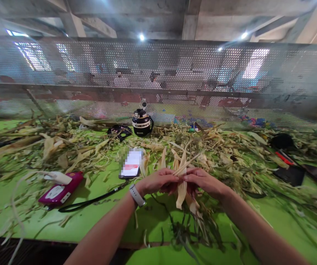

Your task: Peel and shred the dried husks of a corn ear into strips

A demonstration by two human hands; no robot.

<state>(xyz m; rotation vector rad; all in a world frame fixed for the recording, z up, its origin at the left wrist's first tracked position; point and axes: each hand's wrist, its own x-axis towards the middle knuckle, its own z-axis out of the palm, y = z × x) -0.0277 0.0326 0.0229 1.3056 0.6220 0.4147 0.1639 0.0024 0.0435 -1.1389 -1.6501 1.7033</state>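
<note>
Left hand (158,181) and right hand (202,181) pinch a husk (181,187) whose long axis runs upright, tip hanging toward the worktop (97,217).

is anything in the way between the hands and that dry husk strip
Nothing visible. The left hand and right hand both grip the husk strip directly, above the green table. The phone lies farther back, apart from the hands.

- Phone (131,164) lay on table (14,209), just left of held husk (181,191).
- Mug (141,124) stood behind phone, before mesh screen (175,70).
- Power bank (60,189) lay left of phone.
</note>
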